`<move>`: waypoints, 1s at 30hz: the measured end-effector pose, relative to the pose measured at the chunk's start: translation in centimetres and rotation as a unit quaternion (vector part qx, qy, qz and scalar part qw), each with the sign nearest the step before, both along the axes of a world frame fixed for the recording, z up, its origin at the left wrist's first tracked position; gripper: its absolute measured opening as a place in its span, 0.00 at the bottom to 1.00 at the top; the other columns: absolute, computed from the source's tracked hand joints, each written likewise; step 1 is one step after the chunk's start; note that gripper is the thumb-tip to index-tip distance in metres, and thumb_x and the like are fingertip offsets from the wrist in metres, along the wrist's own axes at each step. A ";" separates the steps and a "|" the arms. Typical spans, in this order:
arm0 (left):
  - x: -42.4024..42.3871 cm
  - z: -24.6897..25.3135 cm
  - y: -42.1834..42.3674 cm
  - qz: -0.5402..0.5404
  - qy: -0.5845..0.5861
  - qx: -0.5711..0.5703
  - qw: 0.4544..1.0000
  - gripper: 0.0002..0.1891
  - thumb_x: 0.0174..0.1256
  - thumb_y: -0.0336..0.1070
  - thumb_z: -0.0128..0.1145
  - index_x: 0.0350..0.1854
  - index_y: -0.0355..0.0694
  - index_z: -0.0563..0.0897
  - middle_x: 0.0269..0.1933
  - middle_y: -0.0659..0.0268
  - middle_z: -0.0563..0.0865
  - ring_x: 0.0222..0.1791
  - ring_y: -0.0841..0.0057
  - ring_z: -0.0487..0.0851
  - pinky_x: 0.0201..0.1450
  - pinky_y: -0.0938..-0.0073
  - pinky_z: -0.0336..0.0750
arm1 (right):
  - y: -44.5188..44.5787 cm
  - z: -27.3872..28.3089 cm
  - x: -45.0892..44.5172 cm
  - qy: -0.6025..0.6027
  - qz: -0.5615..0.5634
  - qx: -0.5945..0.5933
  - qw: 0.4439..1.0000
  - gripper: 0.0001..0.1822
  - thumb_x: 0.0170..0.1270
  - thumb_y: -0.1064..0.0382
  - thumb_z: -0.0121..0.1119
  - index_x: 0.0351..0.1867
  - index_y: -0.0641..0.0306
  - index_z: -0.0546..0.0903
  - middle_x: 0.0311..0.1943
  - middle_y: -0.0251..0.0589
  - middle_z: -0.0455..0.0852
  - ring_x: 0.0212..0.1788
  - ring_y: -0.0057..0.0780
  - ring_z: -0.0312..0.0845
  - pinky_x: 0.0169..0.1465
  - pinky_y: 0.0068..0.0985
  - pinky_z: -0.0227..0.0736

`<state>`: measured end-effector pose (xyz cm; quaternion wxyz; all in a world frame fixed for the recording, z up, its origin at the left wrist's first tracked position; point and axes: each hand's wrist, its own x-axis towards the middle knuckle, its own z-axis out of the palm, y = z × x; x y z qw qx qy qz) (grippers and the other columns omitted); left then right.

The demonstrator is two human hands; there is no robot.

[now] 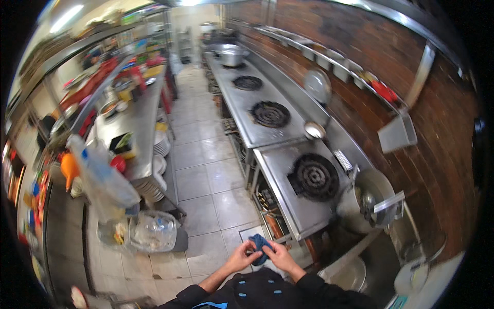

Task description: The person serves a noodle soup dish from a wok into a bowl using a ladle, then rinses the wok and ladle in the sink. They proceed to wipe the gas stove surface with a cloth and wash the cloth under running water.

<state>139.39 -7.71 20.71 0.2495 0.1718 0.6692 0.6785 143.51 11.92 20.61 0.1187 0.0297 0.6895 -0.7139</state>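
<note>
A crumpled dark blue cloth (pixel 259 247) is pinched between both hands in front of my body, above the tiled floor. My left hand (pixel 242 255) grips its left side with thumb and fingers. On the opposite side, my right hand (pixel 283 258) has hold of the same cloth. The front corner of a steel stove (pixel 293 201) stands just beyond my right hand. A black cast-iron burner (pixel 316 175) sits in its top.
A large metal pot (pixel 349 208) holding utensils stands at the stove's right. Behind it run more burners (pixel 270 114) and a lidded pot (pixel 231 56). Lined bins (pixel 154 233) stand on the floor at left, below a steel counter (pixel 135 116). A tiled aisle (pixel 197 166) runs between counter and stove.
</note>
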 end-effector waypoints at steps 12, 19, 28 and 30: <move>-24.4 1.8 -7.2 0.188 -0.141 -0.020 0.972 0.13 0.63 0.33 0.69 0.45 0.34 0.82 0.40 0.65 0.84 0.40 0.79 0.82 0.49 0.75 0.77 | -0.9 -5.5 -23.8 -0.012 -0.208 0.182 0.961 0.34 0.60 0.67 0.58 0.68 0.62 0.59 0.55 0.55 0.75 0.54 0.49 0.77 0.56 0.43 0.73; -36.2 6.7 -13.8 0.073 0.084 -0.152 0.982 0.13 0.62 0.19 0.58 0.48 0.33 0.84 0.41 0.62 0.85 0.40 0.78 0.82 0.42 0.78 0.77 | -14.1 1.0 -40.4 0.220 0.204 -0.012 0.954 0.41 0.54 0.64 0.66 0.71 0.61 0.64 0.61 0.53 0.75 0.63 0.48 0.72 0.67 0.35 0.66; -53.3 9.0 -16.4 -0.049 0.106 -0.201 0.973 0.09 0.58 0.26 0.68 0.41 0.32 0.86 0.32 0.65 0.86 0.33 0.81 0.79 0.40 0.77 0.75 | -14.3 0.7 -50.3 0.158 0.096 0.162 0.969 0.20 0.61 0.50 0.69 0.33 0.68 0.80 0.25 0.51 0.81 0.28 0.43 0.78 0.33 0.37 0.69; -57.0 9.2 -15.0 -0.097 0.165 -0.192 0.963 0.10 0.57 0.28 0.70 0.39 0.32 0.86 0.27 0.68 0.83 0.28 0.83 0.76 0.33 0.78 0.72 | -12.3 1.9 -49.9 0.130 0.003 0.174 0.976 0.16 0.62 0.53 0.68 0.32 0.65 0.81 0.25 0.47 0.81 0.28 0.41 0.78 0.33 0.36 0.69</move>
